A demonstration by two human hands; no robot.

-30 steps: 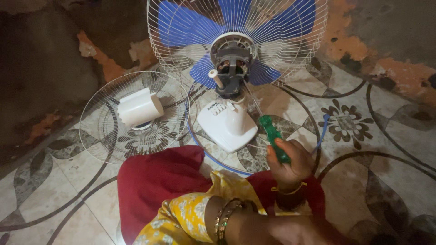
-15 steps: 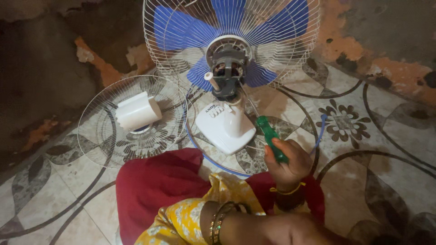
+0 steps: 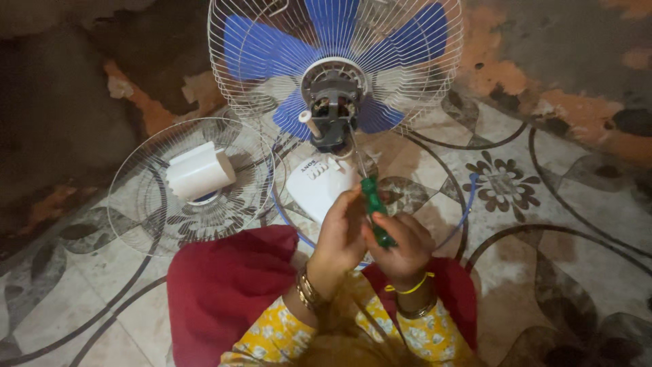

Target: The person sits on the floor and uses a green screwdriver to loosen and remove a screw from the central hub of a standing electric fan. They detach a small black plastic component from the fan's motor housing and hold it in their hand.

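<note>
Both hands, left hand point(image 3: 341, 238) and right hand point(image 3: 401, 246), clench a green screwdriver point(image 3: 374, 207) aimed at the fan motor point(image 3: 333, 102); its tip could slip off.

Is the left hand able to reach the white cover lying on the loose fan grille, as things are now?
Probably yes. The left hand rests by the screwdriver, and only open floor and red cloth lie between it and the white cover on the loose grille.

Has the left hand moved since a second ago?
Yes. The left hand has come up into view beside the right hand, onto the green screwdriver below the fan's white base.
</note>
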